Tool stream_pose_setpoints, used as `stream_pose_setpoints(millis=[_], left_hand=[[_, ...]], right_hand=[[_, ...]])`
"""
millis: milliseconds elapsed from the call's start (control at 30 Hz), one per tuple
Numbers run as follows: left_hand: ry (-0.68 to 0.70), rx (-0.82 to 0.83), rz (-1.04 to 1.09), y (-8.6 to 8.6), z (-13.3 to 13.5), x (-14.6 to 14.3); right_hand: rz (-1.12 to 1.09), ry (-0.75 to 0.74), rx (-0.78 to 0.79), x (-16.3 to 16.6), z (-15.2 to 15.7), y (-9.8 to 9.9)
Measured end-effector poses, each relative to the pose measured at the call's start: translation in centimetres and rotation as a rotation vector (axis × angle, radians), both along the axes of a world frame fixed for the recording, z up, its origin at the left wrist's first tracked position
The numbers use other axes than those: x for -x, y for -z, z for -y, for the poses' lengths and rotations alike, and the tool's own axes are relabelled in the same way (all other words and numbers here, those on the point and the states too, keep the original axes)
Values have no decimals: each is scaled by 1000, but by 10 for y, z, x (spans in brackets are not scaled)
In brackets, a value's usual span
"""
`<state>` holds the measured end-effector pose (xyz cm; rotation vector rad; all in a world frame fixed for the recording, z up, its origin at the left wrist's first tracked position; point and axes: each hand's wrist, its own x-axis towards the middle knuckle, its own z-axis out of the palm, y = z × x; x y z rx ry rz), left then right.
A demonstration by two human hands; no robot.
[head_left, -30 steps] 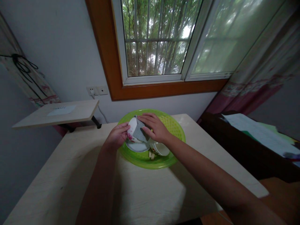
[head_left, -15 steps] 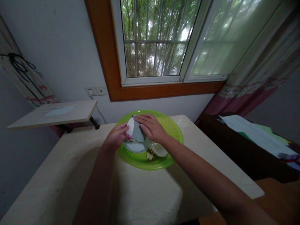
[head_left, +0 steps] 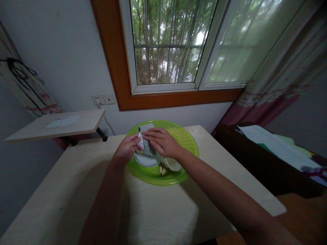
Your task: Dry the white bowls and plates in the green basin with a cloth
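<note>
Over the green plastic tray [head_left: 153,181], my left hand [head_left: 126,148] pinches the left side of a white dish with pink flowers [head_left: 140,145]. A grey cloth [head_left: 148,149] lies across that dish and hides much of it, so its exact shape cannot be made out. My right hand [head_left: 165,143] presses the cloth against the dish, fingers together and pointing left. Below the hands a white plate [head_left: 146,161] rests in the tray. Beside it a white bowl [head_left: 174,164] lies tilted, partly behind my right wrist. Small pale wooden pieces [head_left: 162,169] touch the bowl's left side.
The tray stands on a light wooden table [head_left: 153,211] by the window wall. A raised wooden shelf [head_left: 84,124] with a paper label is at the left. Papers [head_left: 276,146] lie on a dark surface at the right. A cable [head_left: 109,124] hangs from the socket.
My right hand has slid slightly left over the dish. The cloth's top now spreads out above my fingers, and less of the dish's white surface shows.
</note>
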<state>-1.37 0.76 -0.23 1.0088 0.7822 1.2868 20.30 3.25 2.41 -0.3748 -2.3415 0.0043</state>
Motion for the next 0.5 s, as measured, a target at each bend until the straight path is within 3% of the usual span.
stream_pose_setpoints(millis=[300,500], left_hand=[[18,-30,-70,4,0,1],[24,-13,-67,1,1,-1]], right_hand=[[-80,182,107,-3,-13,5],[-53,70,77,-3,-5,0]])
